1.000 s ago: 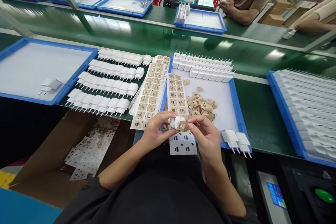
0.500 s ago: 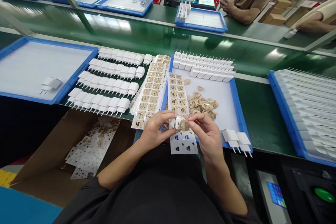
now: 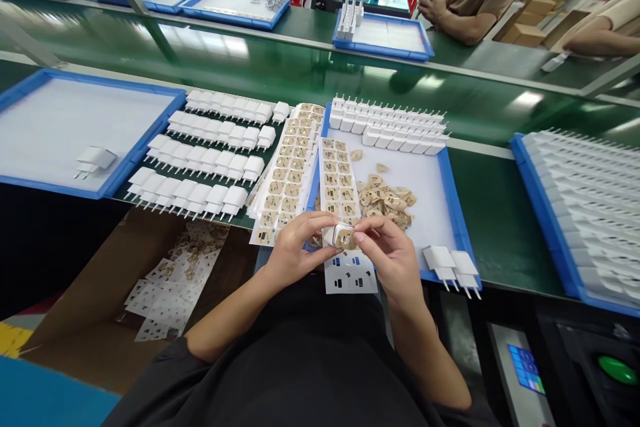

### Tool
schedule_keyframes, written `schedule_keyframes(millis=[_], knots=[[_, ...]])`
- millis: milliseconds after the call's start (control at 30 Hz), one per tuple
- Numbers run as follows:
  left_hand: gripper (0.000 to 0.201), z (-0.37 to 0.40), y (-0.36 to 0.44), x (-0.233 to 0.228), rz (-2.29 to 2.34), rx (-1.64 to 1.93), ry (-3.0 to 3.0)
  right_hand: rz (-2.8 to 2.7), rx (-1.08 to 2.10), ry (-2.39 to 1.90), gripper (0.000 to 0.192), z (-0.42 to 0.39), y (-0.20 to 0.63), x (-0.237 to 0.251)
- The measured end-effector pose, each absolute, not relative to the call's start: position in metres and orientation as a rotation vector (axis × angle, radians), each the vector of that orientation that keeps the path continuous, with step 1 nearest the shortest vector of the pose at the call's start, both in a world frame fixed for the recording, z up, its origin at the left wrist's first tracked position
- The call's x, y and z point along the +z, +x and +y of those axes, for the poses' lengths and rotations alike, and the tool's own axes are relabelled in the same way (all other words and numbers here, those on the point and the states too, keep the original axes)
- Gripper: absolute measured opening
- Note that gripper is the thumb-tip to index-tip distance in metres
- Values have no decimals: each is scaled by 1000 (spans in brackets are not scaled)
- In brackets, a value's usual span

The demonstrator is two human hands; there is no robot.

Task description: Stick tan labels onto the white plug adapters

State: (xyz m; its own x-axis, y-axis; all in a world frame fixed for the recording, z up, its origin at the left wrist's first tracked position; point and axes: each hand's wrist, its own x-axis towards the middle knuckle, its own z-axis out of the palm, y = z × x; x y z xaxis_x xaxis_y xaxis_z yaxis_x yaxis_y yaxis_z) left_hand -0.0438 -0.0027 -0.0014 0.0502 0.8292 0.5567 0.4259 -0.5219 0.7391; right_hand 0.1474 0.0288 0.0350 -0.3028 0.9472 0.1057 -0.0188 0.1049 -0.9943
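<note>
My left hand (image 3: 295, 247) grips a small white charger plug (image 3: 334, 235) by its body. My right hand (image 3: 393, 257) pinches a tan sticker (image 3: 347, 239) against the plug's face. Both hands hover over a used sticker sheet (image 3: 350, 273) at the near edge of a blue tray (image 3: 453, 193). On that tray lie a sheet of tan stickers (image 3: 337, 180), a heap of loose tan stickers (image 3: 387, 199), rows of white plugs (image 3: 390, 127) and two plugs (image 3: 453, 263) at the near right corner.
Rows of white plugs (image 3: 200, 160) and more sticker sheets (image 3: 287, 170) lie on the green belt to the left. A blue tray (image 3: 60, 127) with one plug is far left, another full tray (image 3: 585, 200) right. A cardboard box (image 3: 160, 280) of spent sheets sits below. Other people work across the belt.
My right hand's fingers shifted slightly leftward over the sticker on the plug. The view rose a little; nothing else has moved.
</note>
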Motion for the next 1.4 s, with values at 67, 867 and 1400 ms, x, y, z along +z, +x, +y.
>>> schedule_keyframes(millis=[67, 867, 1400], knots=[[39, -2, -44, -1, 1257, 1475, 1976, -1495, 1335, -971, 2, 29, 147, 35], [34, -4, -41, -3, 1352, 1542, 2085, -1782, 679, -1126, 4, 24, 133, 38], [31, -6, -23, 0, 1369, 1737, 2003, -1332, 1332, -852, 11, 12, 113, 29]])
